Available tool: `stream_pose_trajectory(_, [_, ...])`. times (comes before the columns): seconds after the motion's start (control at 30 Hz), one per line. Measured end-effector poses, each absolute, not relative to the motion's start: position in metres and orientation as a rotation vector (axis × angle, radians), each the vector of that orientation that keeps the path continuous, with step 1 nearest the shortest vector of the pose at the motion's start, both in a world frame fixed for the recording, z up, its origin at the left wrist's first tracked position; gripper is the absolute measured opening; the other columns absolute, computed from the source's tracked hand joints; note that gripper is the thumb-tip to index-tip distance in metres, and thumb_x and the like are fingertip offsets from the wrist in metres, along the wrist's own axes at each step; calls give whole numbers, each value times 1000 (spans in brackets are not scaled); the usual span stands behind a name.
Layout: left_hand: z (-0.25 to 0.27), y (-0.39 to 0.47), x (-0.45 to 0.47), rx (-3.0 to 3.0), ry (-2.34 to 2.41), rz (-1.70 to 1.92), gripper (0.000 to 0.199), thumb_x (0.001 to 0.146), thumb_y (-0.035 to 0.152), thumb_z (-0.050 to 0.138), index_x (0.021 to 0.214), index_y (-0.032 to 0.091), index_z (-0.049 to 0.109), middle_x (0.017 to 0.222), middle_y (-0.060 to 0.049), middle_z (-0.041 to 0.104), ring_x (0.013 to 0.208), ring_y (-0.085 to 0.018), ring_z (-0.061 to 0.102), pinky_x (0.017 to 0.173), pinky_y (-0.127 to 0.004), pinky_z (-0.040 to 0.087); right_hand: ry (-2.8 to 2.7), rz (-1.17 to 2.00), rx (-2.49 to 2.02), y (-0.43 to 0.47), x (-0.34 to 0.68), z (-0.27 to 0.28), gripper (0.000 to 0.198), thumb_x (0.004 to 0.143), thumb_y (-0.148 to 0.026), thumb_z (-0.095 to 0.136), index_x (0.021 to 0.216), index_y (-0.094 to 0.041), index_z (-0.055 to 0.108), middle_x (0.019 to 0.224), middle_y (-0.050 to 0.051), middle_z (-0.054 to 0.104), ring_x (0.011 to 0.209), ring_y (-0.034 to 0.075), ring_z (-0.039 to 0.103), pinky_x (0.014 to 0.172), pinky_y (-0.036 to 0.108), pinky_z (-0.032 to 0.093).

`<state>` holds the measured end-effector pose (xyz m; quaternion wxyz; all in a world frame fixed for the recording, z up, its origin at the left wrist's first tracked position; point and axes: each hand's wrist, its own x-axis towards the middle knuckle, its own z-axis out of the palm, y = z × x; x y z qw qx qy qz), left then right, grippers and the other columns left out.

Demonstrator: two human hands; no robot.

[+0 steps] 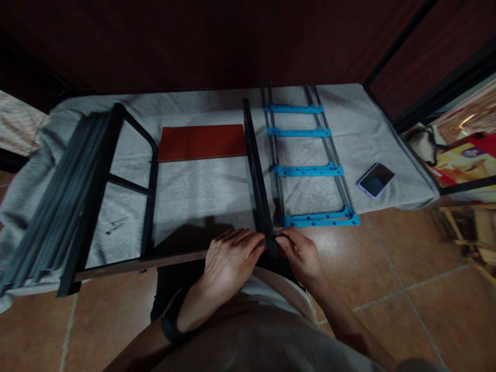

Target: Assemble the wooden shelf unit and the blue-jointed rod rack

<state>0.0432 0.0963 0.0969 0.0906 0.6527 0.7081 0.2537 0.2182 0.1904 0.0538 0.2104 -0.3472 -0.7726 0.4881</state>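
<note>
A dark metal side frame (152, 191) stands at the left, joined at its near end to a narrow brown board (143, 266). The board runs to the right, under my left hand (234, 261). My left hand is closed around that board's right end, its fingertips against a second dark frame (259, 175) seen edge-on. On the outer side of this frame, my right hand (300, 256) is closed in a pinch at its near end. What the right fingertips hold is hidden or too small to tell. A red-brown panel (201, 142) lies flat between the frames.
Several dark metal tubes (62, 201) lie at the left on the grey cloth (201, 191). Small thin metal pieces (117, 225) are inside the left frame. To the right lie rods with several blue brackets (308, 170) and a phone (375, 180). A tiled floor (387, 289) lies below.
</note>
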Motion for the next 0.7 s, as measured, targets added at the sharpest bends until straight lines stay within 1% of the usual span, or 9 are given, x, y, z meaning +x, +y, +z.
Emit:
stream_pose_trajectory(0.13, [97,97,43,1947,2103,744,8,86,17,72,92,22,73,82,4,75,73,-17,69,66,-29,47,-2190,1312,-979,191,217,54,31,102,-48,47,89,-24,61,76,0,63,69,14,60,63,24,43])
stream_pose_trajectory(0.27, [98,98,42,1936,2098,723,8,86,17,72,91,22,73,81,3,75,73,-16,69,66,-28,47,-2191,1363,-981,191,216,52,38,102,-52,43,78,-24,53,66,-2,55,62,13,55,59,24,39])
stream_pose_trajectory(0.33, [98,97,42,1922,2097,725,8,86,17,72,91,22,73,81,3,75,74,-16,70,66,-27,47,-2184,1369,-992,190,214,50,41,103,-53,40,75,-24,49,63,-2,53,60,13,54,57,24,37])
stream_pose_trajectory(0.57, [100,95,40,1898,2058,721,8,88,19,71,95,22,73,85,2,75,77,-16,70,67,-26,48,-2191,1404,-1033,186,215,46,41,103,-55,37,76,-25,46,62,-3,50,58,14,51,57,26,35])
stream_pose_trajectory(0.7, [103,95,38,1854,2008,709,10,90,21,68,99,22,73,89,1,76,81,-16,71,70,-25,50,-2249,1387,-944,187,219,46,36,104,-51,36,86,-24,51,72,-1,58,66,15,55,62,27,37])
